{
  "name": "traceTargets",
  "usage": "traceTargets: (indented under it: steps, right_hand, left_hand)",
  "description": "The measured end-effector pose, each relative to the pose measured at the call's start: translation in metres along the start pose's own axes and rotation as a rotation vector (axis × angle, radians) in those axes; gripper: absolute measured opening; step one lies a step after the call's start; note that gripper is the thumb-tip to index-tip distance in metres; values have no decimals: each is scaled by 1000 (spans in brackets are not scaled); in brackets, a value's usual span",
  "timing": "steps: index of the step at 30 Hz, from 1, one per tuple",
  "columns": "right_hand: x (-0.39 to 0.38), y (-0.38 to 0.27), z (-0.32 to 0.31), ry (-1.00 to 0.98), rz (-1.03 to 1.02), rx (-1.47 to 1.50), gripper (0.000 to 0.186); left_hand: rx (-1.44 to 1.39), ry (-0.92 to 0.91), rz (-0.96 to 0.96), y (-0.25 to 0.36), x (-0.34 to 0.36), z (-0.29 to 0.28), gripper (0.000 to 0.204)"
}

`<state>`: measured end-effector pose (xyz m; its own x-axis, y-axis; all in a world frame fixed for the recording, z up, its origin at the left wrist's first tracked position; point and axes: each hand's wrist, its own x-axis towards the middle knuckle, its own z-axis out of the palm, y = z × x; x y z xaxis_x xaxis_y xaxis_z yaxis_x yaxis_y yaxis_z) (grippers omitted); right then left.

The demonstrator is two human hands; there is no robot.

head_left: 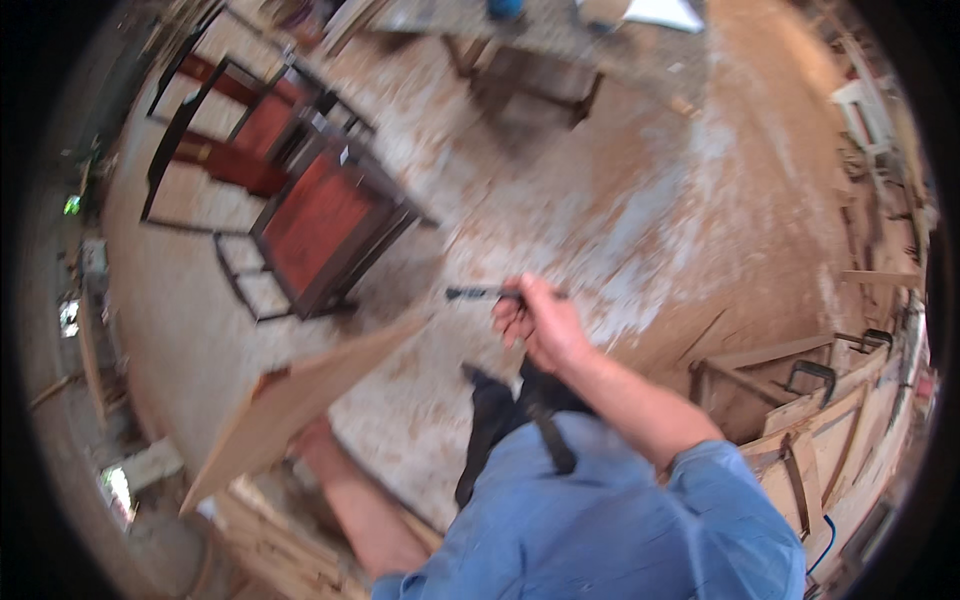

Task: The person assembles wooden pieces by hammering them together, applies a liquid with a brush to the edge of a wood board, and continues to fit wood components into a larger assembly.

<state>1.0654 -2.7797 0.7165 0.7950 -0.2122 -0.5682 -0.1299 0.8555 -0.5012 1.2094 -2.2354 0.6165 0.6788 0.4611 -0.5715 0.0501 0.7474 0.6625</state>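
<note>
My left hand [316, 434] grips the lower edge of a flat, light wooden board [300, 398], with its fingers partly hidden behind it. The board slants up toward the middle of the view, and a small dark reddish patch [270, 382] marks its upper edge. My right hand [545, 322] is raised in front of my body, closed around a slim dark pen-like tool [474, 293]. The tool's end points left, across from the board's far tip and apart from it. Blur hides its exact kind.
Dark wooden chairs with reddish seats [315, 225] stand at the far left. A worktable [640, 48] with a blue container [505, 8] is at the top. Wooden frames [770, 385] with a dark clamp [812, 375] lie at right. Dusty floor [600, 230] stretches between them.
</note>
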Motion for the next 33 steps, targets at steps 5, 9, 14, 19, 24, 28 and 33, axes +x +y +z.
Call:
traceTargets:
  steps: [5,9,14,19,24,28,33]
  right_hand:
    - [6,-103,-28,68,-421,-55,45]
    - [17,-220,-47,192,-793,-277,43]
    - [48,-317,-22,270,-988,-356,26]
    - [113,-312,18,161,-859,-389,24]
    - [206,-306,60,140,-792,-496,27]
    - [263,-325,86,200,-769,-543,32]
    - [314,-356,82,187,-764,-737,46]
  left_hand:
    - [4,-157,66,9,12,-59,66]
    - [265,-56,290,6,9,-74,68]
    - [376,115,344,3,-6,-71,67]
    - [375,272,384,15,-44,-88,66]
    - [338,432,435,40,-81,-132,65]
    - [307,575,456,61,-112,-181,64]
    - [163,903,546,100,-229,-243,62]
